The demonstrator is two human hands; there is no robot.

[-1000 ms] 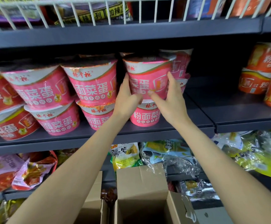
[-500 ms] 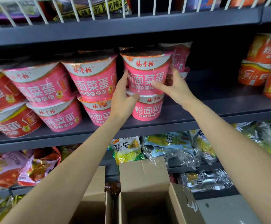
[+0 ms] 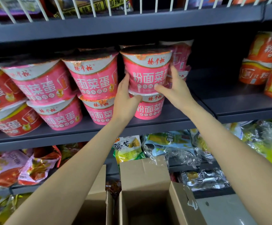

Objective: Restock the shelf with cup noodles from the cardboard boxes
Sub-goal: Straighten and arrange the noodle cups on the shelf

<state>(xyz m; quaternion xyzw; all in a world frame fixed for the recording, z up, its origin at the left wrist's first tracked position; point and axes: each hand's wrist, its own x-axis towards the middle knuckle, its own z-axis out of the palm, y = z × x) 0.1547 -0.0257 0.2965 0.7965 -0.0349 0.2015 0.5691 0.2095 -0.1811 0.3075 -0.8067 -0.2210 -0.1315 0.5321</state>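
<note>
Dark grey metal shelving (image 3: 132, 28) fills the scene in stacked tiers. A white wire rack guard (image 3: 77, 7) lines the top tier. Shadow darkens each tier's far recess.

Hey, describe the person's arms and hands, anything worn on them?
Both forearms are bare as far as the view shows: no sleeves, gloves, watch or bracelets. The left hand and right hand show no rings; nails are mostly out of view.
</note>
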